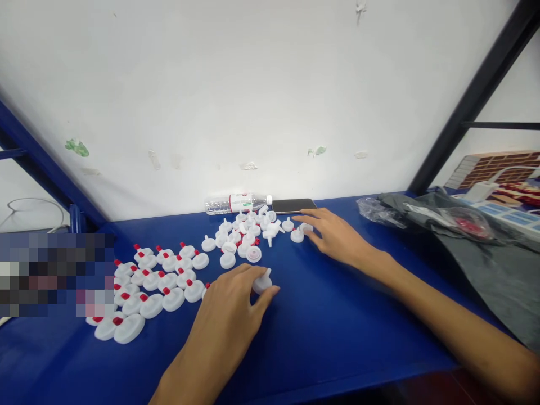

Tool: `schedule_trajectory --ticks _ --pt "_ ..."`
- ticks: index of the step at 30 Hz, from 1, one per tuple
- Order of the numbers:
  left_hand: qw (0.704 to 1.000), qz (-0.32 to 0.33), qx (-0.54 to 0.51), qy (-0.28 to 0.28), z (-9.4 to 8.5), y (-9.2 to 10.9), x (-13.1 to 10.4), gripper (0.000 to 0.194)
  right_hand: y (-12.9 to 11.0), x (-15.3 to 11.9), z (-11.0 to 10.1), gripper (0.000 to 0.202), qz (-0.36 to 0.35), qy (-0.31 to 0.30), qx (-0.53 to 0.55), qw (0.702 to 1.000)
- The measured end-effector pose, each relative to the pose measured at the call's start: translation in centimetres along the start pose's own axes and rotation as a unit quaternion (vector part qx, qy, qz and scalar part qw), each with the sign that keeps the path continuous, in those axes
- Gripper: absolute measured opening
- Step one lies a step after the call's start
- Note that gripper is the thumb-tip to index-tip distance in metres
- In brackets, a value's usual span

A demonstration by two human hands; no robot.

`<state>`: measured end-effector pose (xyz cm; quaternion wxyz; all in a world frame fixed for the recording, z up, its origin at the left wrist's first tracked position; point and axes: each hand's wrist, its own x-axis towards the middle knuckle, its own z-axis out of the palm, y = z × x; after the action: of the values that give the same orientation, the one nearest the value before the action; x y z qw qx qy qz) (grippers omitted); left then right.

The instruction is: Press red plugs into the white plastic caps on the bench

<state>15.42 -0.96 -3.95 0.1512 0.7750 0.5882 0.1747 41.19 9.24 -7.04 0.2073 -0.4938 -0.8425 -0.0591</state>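
My left hand (236, 301) is closed on a white spout cap (263, 282), held between thumb and fingers just above the blue table, its nozzle pointing up. Farther off, my right hand (333, 233) reaches to the right edge of a loose pile of white spout caps (228, 260). Its fingers are spread, with a tilted white cap (307, 227) between thumb and forefinger; firm contact does not show. Another upright cap (297, 236) stands beside those fingertips. Small red tips (256, 242) lie among the pile. Left of my left hand, several white caps with red tips (172, 300) stand grouped together.
A clear plastic bottle (240, 203) lies against the wall behind the pile, beside a dark phone (294, 206). Grey plastic bags (447, 225) cover the table's right side. Blue frame posts (46, 163) rise at the left. A blurred patch hides the far left.
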Motion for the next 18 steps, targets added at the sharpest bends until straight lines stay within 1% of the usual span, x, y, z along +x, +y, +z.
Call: schedule_trajectory --ticks 2,5,8,12,15,18 --pt "1.000 0.004 0.003 -0.001 0.1 0.0 0.0 0.027 0.2 0.1 0.3 0.036 0.013 -0.018 -0.003 1.000" --pt "1.000 -0.002 0.001 -0.004 0.2 0.0 0.0 0.028 0.1 0.3 0.1 0.028 0.021 -0.028 0.004 0.999" --pt "1.000 -0.008 -0.002 -0.009 0.1 0.0 -0.1 0.028 0.0 0.4 -0.7 0.025 0.044 -0.015 -0.002 0.999" --pt "1.000 -0.009 0.000 -0.013 0.0 0.0 -0.1 0.029 0.7 0.3 -1.7 0.026 0.100 0.011 -0.039 0.994" --pt "1.000 -0.003 0.005 -0.010 0.2 -0.1 -0.1 0.028 1.4 0.0 -1.7 0.025 0.131 0.006 -0.074 0.989" --pt "1.000 -0.005 0.015 -0.012 0.3 -0.2 0.0 0.029 1.8 -0.1 -1.3 0.022 0.135 -0.009 -0.099 0.986"
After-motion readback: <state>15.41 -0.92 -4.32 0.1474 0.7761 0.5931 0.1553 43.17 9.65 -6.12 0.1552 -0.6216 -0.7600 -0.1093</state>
